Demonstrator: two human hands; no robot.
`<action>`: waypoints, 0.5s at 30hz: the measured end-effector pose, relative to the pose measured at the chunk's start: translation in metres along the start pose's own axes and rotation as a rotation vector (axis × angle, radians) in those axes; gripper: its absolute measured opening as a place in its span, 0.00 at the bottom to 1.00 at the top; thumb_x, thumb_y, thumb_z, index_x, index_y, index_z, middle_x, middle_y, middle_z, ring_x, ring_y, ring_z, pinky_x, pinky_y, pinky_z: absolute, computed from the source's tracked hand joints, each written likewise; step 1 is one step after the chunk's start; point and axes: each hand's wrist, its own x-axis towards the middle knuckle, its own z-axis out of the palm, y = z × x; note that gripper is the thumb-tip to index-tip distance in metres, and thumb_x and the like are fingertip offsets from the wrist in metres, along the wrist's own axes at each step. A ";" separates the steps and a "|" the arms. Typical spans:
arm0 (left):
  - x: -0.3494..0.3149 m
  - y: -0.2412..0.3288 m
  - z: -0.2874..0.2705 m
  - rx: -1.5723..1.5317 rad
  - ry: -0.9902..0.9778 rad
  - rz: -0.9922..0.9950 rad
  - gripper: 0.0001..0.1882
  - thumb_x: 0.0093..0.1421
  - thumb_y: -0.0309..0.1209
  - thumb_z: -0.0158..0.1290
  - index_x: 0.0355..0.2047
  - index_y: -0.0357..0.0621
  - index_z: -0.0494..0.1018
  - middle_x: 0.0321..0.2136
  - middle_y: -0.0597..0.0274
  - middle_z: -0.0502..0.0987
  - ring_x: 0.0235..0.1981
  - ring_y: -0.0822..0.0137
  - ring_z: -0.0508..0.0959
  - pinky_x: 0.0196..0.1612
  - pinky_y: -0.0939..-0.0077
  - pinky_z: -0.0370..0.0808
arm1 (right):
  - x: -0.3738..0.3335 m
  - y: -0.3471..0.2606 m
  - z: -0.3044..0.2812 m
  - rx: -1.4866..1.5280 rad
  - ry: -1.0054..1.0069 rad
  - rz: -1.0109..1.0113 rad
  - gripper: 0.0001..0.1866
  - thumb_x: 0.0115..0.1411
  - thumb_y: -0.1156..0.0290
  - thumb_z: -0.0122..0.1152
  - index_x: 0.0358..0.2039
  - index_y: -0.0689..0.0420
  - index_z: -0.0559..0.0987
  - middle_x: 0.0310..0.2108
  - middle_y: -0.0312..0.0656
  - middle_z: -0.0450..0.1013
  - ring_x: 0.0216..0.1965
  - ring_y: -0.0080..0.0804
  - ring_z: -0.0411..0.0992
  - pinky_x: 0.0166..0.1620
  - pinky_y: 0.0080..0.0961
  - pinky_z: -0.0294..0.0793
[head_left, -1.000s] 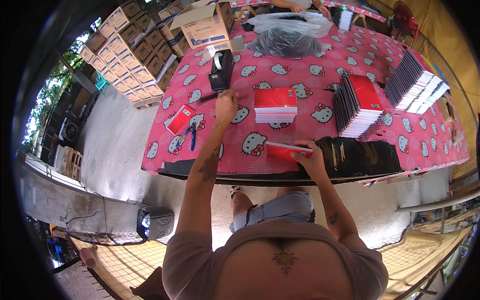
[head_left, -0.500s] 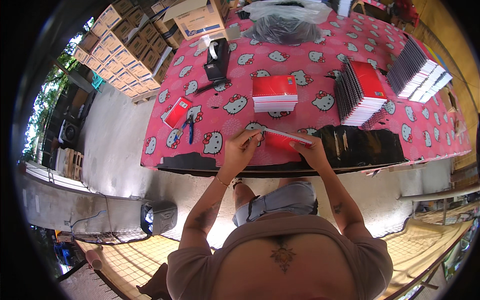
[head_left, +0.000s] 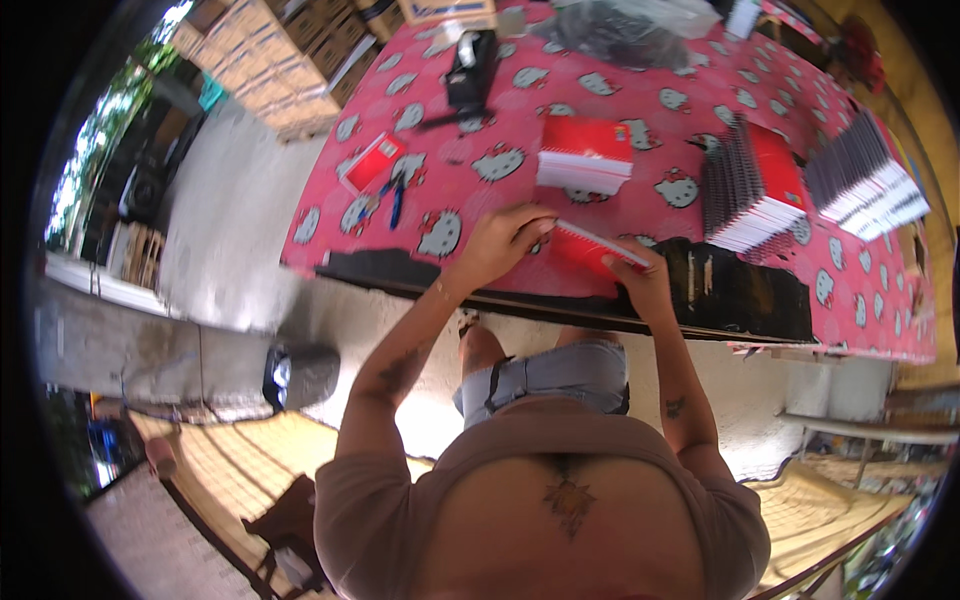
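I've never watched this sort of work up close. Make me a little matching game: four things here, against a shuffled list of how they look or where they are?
Things:
1. Tape dispenser
2. Pliers
3. Cardboard boxes
4. Nearest red notebook

Descriptions:
A. blue-handled
B. in the right hand
C. piled left of the table
D. black body

Pairs: 1-D, 2-A, 3-C, 4-B

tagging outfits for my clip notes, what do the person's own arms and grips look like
The left grip and right grip are ungloved hands. A thin bracelet circles the left wrist. The left forearm has a large dark tattoo, the right a smaller mark. Both sleeves are short and dusty brown.
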 end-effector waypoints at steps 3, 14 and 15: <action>0.003 0.000 0.005 -0.009 0.015 0.033 0.13 0.61 0.28 0.59 0.47 0.44 0.76 0.34 0.56 0.76 0.34 0.59 0.79 0.37 0.68 0.75 | -0.003 -0.008 -0.003 -0.023 -0.001 -0.021 0.12 0.60 0.76 0.66 0.45 0.63 0.82 0.37 0.33 0.76 0.38 0.17 0.70 0.43 0.16 0.70; 0.013 0.009 -0.008 0.194 -0.097 0.240 0.12 0.64 0.39 0.56 0.39 0.43 0.77 0.37 0.53 0.77 0.35 0.50 0.79 0.36 0.57 0.74 | 0.000 -0.004 -0.010 -0.012 0.008 0.017 0.14 0.61 0.73 0.66 0.47 0.60 0.82 0.37 0.31 0.76 0.37 0.16 0.71 0.40 0.16 0.72; 0.011 0.014 -0.005 0.215 -0.068 0.245 0.12 0.64 0.38 0.56 0.38 0.42 0.77 0.36 0.52 0.77 0.34 0.50 0.79 0.36 0.57 0.74 | 0.000 -0.004 -0.012 0.005 0.006 0.016 0.14 0.61 0.73 0.67 0.47 0.60 0.82 0.37 0.31 0.76 0.37 0.16 0.71 0.39 0.16 0.72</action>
